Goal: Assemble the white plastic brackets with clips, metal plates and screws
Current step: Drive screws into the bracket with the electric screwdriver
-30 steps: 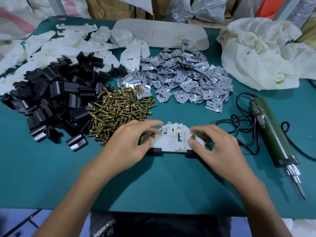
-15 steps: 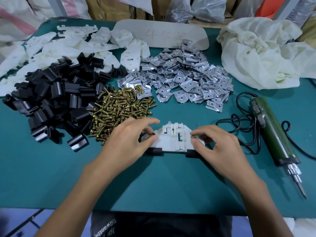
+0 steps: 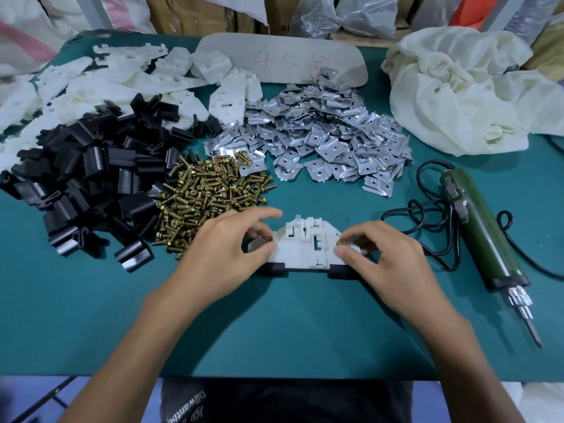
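Gold screws (image 3: 269, 239) sit pinched in my left grip (image 3: 225, 248) and right grip (image 3: 387, 257), so I should stand each one straight in the bracket (image 3: 302, 251) before turning.

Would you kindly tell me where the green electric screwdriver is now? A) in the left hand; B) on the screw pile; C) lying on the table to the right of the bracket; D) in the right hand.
C: the green screwdriver lies on the table, right of the white bracket, while the left hand pinches the left screw and the right hand pinches the right screw.
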`<state>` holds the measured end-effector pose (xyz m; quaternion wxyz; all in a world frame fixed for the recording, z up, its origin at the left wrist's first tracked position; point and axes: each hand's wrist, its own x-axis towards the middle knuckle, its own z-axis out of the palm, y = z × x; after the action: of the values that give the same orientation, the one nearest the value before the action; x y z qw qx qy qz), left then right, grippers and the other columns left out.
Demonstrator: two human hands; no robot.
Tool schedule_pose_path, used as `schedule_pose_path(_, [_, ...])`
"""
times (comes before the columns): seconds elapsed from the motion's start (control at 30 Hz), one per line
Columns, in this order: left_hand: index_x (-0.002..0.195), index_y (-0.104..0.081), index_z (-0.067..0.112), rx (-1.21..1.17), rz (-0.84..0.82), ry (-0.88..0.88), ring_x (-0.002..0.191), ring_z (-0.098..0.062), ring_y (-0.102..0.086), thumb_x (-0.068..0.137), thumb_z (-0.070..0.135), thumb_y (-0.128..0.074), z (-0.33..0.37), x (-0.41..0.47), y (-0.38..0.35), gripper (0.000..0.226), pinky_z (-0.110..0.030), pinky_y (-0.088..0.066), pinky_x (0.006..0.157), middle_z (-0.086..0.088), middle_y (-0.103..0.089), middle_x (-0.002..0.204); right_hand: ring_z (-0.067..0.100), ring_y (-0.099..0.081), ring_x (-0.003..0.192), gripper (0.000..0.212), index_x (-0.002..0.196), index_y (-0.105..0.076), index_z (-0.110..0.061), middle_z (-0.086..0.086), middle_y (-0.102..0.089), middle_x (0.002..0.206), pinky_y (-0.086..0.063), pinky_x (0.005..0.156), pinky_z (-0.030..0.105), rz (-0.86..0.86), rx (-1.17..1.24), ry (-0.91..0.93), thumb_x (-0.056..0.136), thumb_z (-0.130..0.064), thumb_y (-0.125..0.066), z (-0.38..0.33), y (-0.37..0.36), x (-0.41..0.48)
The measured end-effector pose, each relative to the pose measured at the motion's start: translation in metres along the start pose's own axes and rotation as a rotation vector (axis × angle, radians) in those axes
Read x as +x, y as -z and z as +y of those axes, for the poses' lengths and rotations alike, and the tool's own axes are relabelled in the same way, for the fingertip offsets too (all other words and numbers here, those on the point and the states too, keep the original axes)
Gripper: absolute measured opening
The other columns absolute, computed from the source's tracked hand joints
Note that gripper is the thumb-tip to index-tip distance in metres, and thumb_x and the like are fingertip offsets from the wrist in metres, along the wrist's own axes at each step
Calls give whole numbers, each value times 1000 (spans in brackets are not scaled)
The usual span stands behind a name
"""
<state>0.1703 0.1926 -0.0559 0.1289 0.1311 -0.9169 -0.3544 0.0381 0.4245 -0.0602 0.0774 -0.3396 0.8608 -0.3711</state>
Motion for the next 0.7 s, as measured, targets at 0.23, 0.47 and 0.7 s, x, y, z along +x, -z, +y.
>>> schedule_pose_path(0.23, [95, -71, 27, 9, 62, -107, 109, -5, -55, 94, 40, -65, 4, -1, 3, 14, -27, -42, 95, 18, -64, 106, 8, -64, 83, 36, 70, -66, -20, -13, -69, 89, -50, 81, 27, 359, -84, 27, 94, -47, -67, 16, 61, -8])
schedule_pose_path(0.47, [122, -60, 33, 164, -113, -176, 129, -13, -39, 73, 79, -60, 18, 3, -26, 68, -29, -32, 108, 10, -49, 139, 39, -59, 115, 50, 134, -56, -21, 17, -63, 126, -46, 97, 50, 185, -442, -508, 94, -50, -65, 62, 110, -10])
schedule_pose_path(0.7, [147, -34, 45, 238, -131, -134, 131, -5, -33, 73, 79, -59, 13, 8, -43, 85, -19, -19, 99, 18, -41, 148, 38, -60, 103, 57, 135, -56, -16, 15, -66, 111, -44, 80, 41, 78, -376, -629, 89, -47, -72, 73, 115, 0])
